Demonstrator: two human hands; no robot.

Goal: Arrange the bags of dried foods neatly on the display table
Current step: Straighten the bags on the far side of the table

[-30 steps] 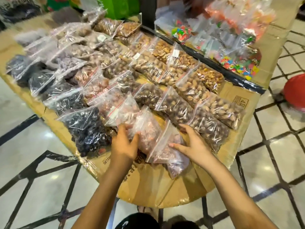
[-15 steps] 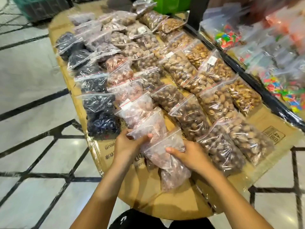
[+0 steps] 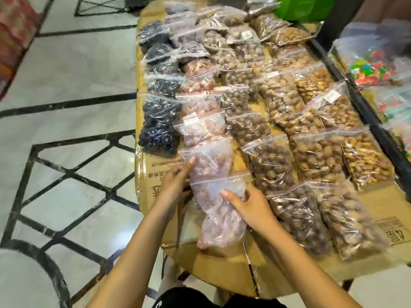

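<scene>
Printed Chinese chars (image 3: 160, 172) on cardboard-topped table (image 3: 222, 267), just left of left hand (image 3: 175, 185), upside down & not legible; white stickers (image 3: 272, 74) on a few nut bags well beyond right hand (image 3: 249, 207), text too small to read. Right hand grasping nearest pinkish bag (image 3: 218, 218) at table's near edge, thumb on top, fingers round its right side; left hand released, fingers stretched vs left edge of next bag (image 3: 211, 161) just beyond. Vs 0.5 s ago: left thumb no longer across next bag, fingers straightened; right grip same.
</scene>
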